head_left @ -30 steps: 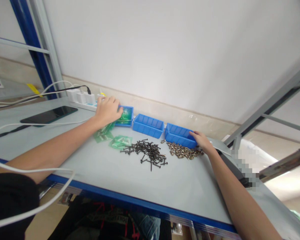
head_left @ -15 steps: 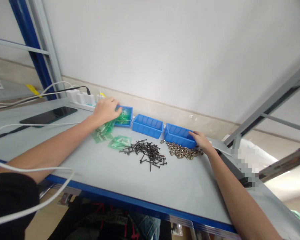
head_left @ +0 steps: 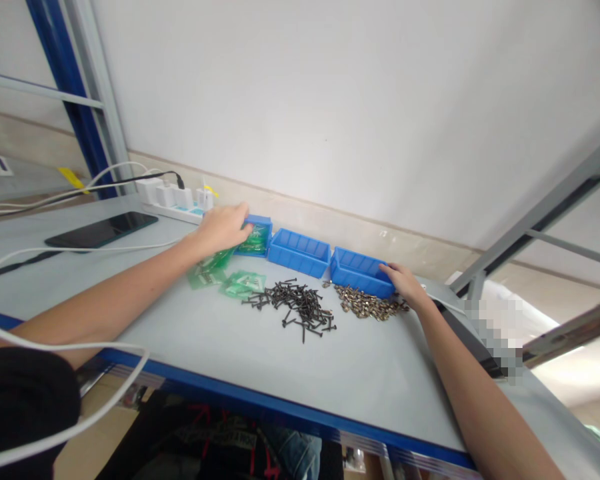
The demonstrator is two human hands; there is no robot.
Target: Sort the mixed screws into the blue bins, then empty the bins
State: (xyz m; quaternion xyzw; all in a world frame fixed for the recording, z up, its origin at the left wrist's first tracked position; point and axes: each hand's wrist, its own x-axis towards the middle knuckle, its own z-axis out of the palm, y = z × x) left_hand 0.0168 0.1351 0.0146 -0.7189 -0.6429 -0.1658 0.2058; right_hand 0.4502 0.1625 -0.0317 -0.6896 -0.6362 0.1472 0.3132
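Observation:
My left hand (head_left: pixel 225 229) is closed over the left edge of a blue bin (head_left: pixel 259 219) holding green plastic bags (head_left: pixel 255 240). Its fingers partly hide that bin, and the thumb lies over the opening. More green bags (head_left: pixel 244 284) lie on the table below this hand. My right hand (head_left: pixel 401 281) grips the right end of another blue bin (head_left: pixel 357 275), thumb at the rim. In front of that bin is a pile of small shiny metal parts (head_left: pixel 370 303). A middle blue bin (head_left: pixel 299 257) stands untouched, with a heap of dark screws (head_left: pixel 303 305) before it.
At the back left is a white power strip (head_left: pixel 175 212) with chargers and cables. A dark phone (head_left: pixel 103 230) lies at the left of the grey table (head_left: pixel 240 350). A white cable (head_left: pixel 105 393) crosses in front of my left arm. The wall (head_left: pixel 325 120) rises behind the bins.
My left hand has moved slightly right and down, and the left bin's back edge shows more. My right hand keeps its place on the right bin. The view has shifted a little.

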